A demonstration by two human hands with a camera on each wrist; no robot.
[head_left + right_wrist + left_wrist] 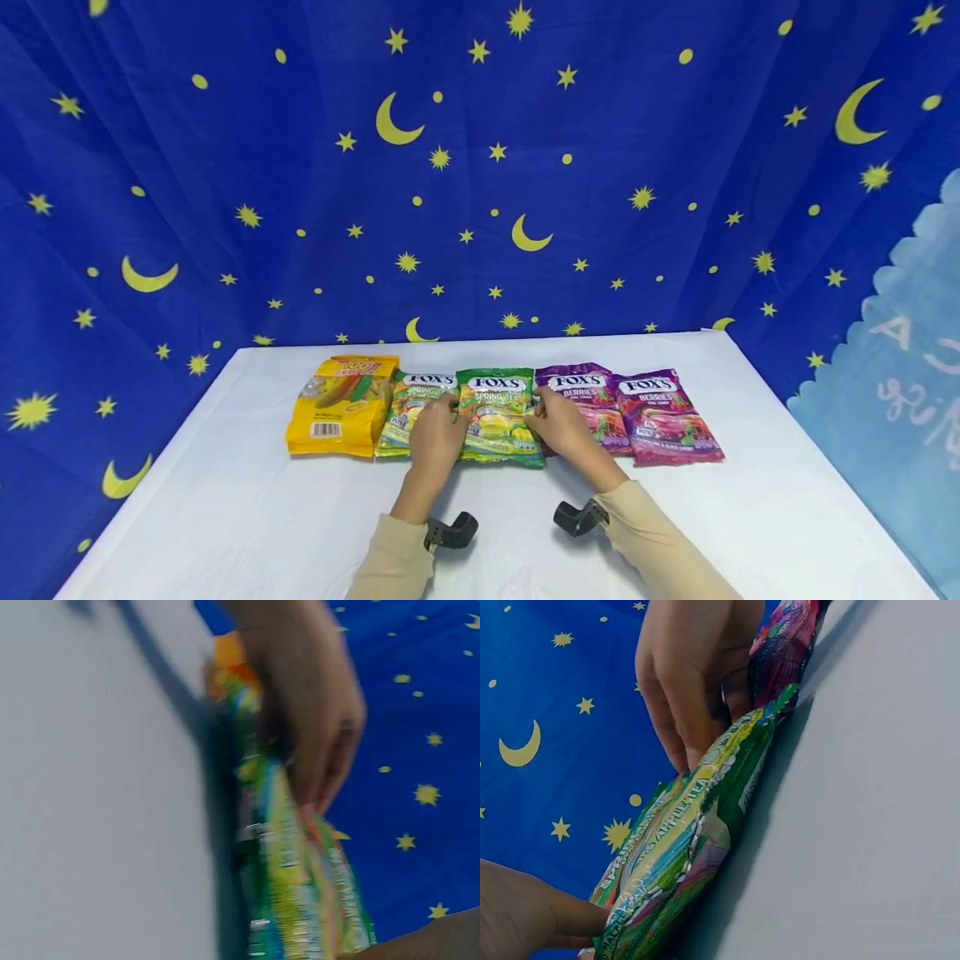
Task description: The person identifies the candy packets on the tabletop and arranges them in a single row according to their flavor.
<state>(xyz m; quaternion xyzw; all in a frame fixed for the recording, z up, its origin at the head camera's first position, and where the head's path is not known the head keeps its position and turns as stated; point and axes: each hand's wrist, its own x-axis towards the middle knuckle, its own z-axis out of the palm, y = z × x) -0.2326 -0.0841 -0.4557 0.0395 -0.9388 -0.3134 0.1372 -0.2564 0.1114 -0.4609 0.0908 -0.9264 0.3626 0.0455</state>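
A green bag of Fox's Spring Tea candy (495, 417) lies at the middle of a row of sweet bags. My left hand (437, 433) grips its left side, fingers bent at the edge. On the opposite side my right hand (558, 421) pinches the right edge. The left wrist view has the same green bag (697, 817) seen edge-on between both hands. Left of it, partly behind my left hand, lies a second green Spring Tea bag (396, 425). To the right, a purple Fox's Berries bag (592, 400) is partly covered by my right hand.
A yellow sweet bag (341, 408) ends the row at the left, and another purple Berries bag (671, 421) ends it at the right. The white table (247, 525) reaches back to a blue curtain (315, 208) with stars and moons.
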